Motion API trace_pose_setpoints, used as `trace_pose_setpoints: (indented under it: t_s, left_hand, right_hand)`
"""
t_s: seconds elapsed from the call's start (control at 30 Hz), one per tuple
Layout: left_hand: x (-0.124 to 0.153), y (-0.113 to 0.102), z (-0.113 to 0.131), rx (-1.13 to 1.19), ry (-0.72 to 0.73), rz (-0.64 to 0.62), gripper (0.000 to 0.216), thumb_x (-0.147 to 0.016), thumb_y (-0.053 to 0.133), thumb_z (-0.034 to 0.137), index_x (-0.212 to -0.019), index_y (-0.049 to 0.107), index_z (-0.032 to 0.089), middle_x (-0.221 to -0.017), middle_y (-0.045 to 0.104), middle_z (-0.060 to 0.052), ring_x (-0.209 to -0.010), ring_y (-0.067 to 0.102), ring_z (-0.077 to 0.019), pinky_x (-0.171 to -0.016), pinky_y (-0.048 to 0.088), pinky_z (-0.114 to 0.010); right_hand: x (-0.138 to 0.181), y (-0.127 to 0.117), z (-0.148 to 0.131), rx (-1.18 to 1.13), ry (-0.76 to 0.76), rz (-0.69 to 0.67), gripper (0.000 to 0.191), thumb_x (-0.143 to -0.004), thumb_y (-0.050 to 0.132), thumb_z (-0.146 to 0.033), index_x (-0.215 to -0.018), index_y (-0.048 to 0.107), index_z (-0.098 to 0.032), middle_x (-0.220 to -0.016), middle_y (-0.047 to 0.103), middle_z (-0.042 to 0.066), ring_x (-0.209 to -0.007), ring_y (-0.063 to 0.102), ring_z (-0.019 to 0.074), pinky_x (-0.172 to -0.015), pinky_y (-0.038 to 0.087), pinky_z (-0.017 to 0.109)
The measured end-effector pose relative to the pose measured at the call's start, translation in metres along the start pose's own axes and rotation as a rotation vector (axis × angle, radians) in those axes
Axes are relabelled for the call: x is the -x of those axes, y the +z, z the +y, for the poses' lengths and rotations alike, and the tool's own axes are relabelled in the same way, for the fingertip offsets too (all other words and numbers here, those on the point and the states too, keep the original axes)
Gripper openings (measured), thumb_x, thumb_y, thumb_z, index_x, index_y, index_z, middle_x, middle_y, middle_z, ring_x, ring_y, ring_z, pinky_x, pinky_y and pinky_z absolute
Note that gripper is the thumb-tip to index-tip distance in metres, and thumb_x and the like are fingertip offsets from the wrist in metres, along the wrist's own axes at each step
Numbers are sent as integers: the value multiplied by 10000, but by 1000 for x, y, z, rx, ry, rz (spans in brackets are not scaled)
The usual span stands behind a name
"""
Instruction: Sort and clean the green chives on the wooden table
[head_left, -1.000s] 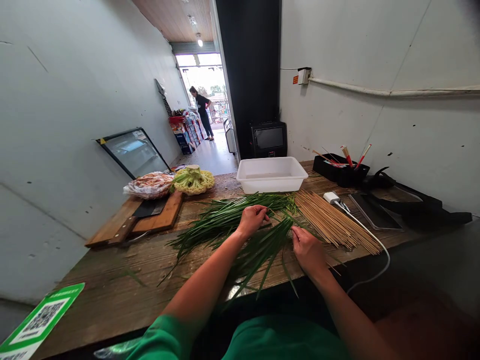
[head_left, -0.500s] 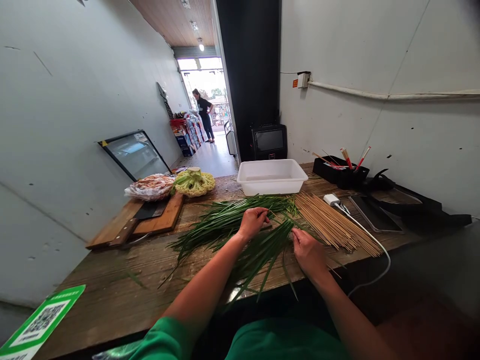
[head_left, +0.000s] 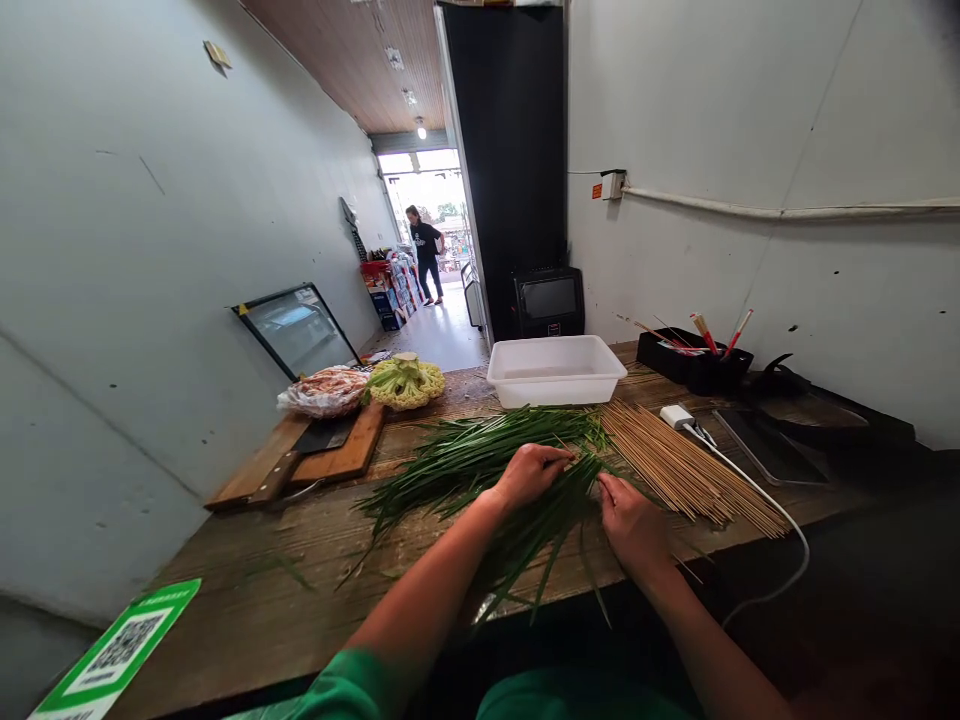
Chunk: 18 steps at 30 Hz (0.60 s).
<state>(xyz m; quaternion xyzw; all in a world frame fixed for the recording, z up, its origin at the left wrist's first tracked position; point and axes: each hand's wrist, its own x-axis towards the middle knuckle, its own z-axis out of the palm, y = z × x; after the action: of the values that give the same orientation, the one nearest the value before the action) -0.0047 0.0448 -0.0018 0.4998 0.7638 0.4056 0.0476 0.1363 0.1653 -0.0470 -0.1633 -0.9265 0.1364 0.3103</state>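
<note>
A loose bunch of long green garlic chives (head_left: pixel 551 520) fans out toward the table's front edge. My right hand (head_left: pixel 632 515) pinches at its narrow upper end, thumb and forefinger together. My left hand (head_left: pixel 534 473) reaches in from the other side, its fingers closed at the same end; exactly what its fingertips grip is partly hidden. Behind my left hand lies a bigger pile of garlic chives (head_left: pixel 480 445). To the right of the pile, many thin bamboo skewers (head_left: pixel 690 470) lie side by side.
A white plastic tub (head_left: pixel 556 390) stands behind the chives. At left are a cauliflower (head_left: pixel 409 385), a bagged bundle (head_left: pixel 326 392) and a wooden board (head_left: pixel 352 450) with a knife (head_left: pixel 274 478). A charger (head_left: pixel 677 417), phone (head_left: pixel 769 445) and black holder (head_left: pixel 675 360) sit right. A person (head_left: pixel 426 255) stands near the doorway.
My left hand has moved right, closer to my right hand, and its fingers now meet the chives' upper end. The whole view has shifted slightly. The distant person has changed stance.
</note>
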Motion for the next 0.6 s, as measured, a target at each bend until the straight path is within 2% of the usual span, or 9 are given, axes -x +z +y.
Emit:
trace_pose_setpoints:
  t_s: [0.07, 0.17, 0.33, 0.47, 0.6]
  left_hand:
    - [2, 0, 4, -15, 49, -44, 290, -824, 501, 263, -1009, 707, 175, -973, 719, -50, -869, 664, -167, -806, 493, -238]
    - [3, -4, 6, -38, 73, -84, 294, -835, 495, 280, -1023, 703, 193, -978, 718, -44, -852, 667, -162, -770, 488, -219]
    - [-1, -20, -3, -259, -78, 45, 256, -837, 497, 295, -874, 733, 202, -823, 721, -44, -739, 634, -151, -707, 454, -226]
    - [-2, -26, -18, -412, -136, -116, 128, -729, 619, 252, -776, 733, 215, -816, 702, -45, -788, 611, -173, -728, 437, -237]
    - [0, -28, -22, -406, -140, -196, 139, -740, 606, 269, -776, 726, 210, -808, 692, -46, -779, 602, -173, -707, 427, -232]
  right_hand:
    - [0, 1, 1, 9, -6, 16, 326, -922, 347, -225, -1072, 624, -145, -999, 682, 84, -859, 644, 178, -728, 467, 262]
    - [0, 1, 1, 3, -11, 27, 330, -924, 343, -232, -1071, 626, -147, -996, 682, 87, -865, 644, 176, -737, 471, 265]
    - [-1, -1, -1, -15, 38, 11, 324, -921, 342, -222, -1060, 627, -155, -995, 682, 84, -872, 641, 173, -744, 473, 267]
    - [0, -1, -1, -25, 55, -2, 318, -918, 342, -212, -1061, 621, -158, -998, 681, 75, -885, 639, 168, -759, 468, 259]
    - [0, -2, -2, -21, 67, -2, 312, -912, 356, -215, -1066, 621, -155, -1014, 680, 75, -894, 638, 175, -761, 466, 263]
